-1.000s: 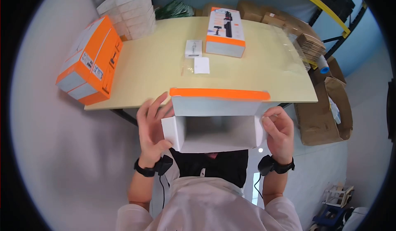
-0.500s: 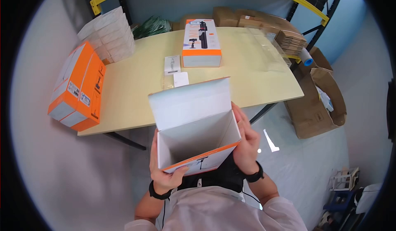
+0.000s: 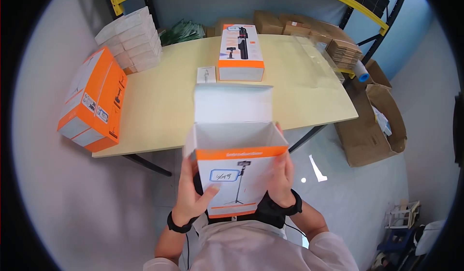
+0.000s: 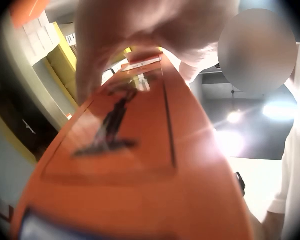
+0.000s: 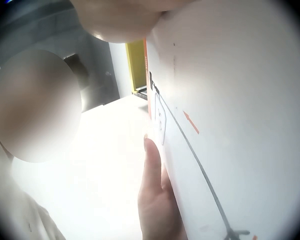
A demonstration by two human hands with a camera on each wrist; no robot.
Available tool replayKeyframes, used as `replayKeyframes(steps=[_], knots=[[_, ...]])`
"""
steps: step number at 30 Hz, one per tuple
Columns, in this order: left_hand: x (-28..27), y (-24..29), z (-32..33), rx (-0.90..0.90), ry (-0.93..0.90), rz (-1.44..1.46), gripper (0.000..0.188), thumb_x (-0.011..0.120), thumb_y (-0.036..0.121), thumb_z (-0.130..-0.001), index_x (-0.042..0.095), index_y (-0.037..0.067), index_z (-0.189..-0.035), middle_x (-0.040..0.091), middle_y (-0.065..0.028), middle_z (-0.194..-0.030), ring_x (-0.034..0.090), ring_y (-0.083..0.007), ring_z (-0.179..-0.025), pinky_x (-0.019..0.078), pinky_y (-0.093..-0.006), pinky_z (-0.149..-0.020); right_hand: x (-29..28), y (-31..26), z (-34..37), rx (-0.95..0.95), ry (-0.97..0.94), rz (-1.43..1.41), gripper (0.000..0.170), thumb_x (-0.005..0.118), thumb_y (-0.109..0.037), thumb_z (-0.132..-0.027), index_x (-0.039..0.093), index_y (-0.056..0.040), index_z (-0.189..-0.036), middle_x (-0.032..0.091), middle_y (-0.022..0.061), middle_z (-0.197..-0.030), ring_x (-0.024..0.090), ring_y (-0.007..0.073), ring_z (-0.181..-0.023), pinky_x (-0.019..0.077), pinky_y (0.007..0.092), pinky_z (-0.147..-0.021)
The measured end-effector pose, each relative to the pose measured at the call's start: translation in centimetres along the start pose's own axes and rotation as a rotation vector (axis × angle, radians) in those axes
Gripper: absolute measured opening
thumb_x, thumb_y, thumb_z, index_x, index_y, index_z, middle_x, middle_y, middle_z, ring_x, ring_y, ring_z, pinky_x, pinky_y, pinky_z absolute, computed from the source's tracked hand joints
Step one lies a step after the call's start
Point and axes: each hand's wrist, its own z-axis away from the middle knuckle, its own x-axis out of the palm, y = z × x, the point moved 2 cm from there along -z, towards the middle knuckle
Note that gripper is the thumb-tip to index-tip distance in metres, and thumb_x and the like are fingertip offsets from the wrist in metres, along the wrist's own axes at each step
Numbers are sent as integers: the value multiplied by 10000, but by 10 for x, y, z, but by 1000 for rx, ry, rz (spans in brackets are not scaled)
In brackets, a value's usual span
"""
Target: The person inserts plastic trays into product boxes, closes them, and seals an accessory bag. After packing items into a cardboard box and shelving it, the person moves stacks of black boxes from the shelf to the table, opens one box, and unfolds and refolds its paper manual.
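Swung round since half a second ago, the open box [image 3: 224, 186] now shows me its printed front, held before the desk [image 3: 154, 109]. My left hand [image 3: 191, 198] grips one side, thumb across the front; my right hand [image 3: 282, 181] grips the other, apparently to steady it.

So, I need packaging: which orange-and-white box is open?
The tripod box between the left hand and right hand: its flap is raised, interior showing. The leftmost box and the selfie-stick box farther back look closed.
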Motion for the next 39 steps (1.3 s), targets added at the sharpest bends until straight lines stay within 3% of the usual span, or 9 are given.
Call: replayKeyframes(steps=[9, 11, 13, 16, 20, 22, 31, 36, 39], knots=[[6, -25, 33, -193, 103, 121, 673, 655, 208, -891, 313, -64, -1402, 538, -145, -1224, 527, -197, -1122, 416, -321, -969, -14, -12, -32, -127, -3, -176, 591, 422, -288, -1035, 239, 37, -1493, 268, 141, -1561, 327, 235, -1397, 248, 342, -1132], [-1, -28, 39, -141, 209, 208, 657, 639, 286, -919, 324, -68, -1374, 525, -130, -1224, 509, -177, -1114, 409, -316, -965, -52, -13, -61, -157, 148, 304, 553, 492, -277, -1005, 343, 7, -1455, 352, 143, -1515, 423, 249, -1318, 313, 333, -1095], [-7, -26, 43, -149, 224, 213, 699, 633, 350, -924, 307, -68, -1381, 511, -127, -1243, 496, -170, -1123, 405, -313, -967, -94, -11, -113, -72, 411, 580, 481, 597, -306, -953, 502, 3, -1309, 493, 173, -1380, 589, 238, -1038, 492, 335, -849], [-11, -24, 41, -105, 234, 223, 703, 651, 330, -913, 301, -62, -1380, 506, -129, -1249, 496, -167, -1121, 407, -312, -964, -166, 1, -182, 250, 608, 1287, 644, 486, -577, -927, 581, -20, -1235, 666, 242, -1078, 657, 382, -948, 514, 443, -800], [-11, -19, 39, -114, 243, 202, 686, 662, 307, -904, 314, -56, -1372, 519, -127, -1228, 503, -166, -1113, 409, -311, -963, -212, 26, -214, 164, 537, 1442, 731, 387, -673, -909, 662, -28, -1116, 685, 261, -949, 649, 420, -959, 501, 494, -820], [-11, -19, 38, -118, 243, 212, 681, 664, 299, -902, 318, -55, -1369, 524, -125, -1222, 507, -166, -1108, 409, -311, -962, -221, 38, -218, 352, 264, 1545, 717, 383, -667, -912, 702, -32, -1005, 681, 269, -954, 652, 416, -957, 506, 491, -819], [-24, -25, 36, -151, 262, 196, 660, 671, 241, -890, 326, -53, -1370, 531, -122, -1221, 517, -166, -1110, 415, -312, -965, -294, -2, -104, 394, 839, 1523, 521, 435, -507, -918, 662, -56, -1045, 691, 227, -952, 655, 418, -937, 499, 510, -821], [-22, -30, 37, -153, 195, 193, 673, 681, 214, -878, 321, -46, -1384, 530, -118, -1232, 524, -170, -1121, 418, -316, -970, -355, -3, -52, -23, 1165, 841, 457, 581, -228, -874, 480, -47, -1281, 653, 162, -1047, 649, 231, -780, 526, 336, -681], [-16, -32, 37, -205, 185, 222, 683, 685, 214, -876, 317, -43, -1391, 532, -117, -1232, 527, -173, -1123, 419, -319, -972, -393, 14, -47, -32, 1133, 580, 546, 602, -170, -870, 391, -48, -1359, 613, 125, -1118, 618, 153, -814, 506, 262, -632]])
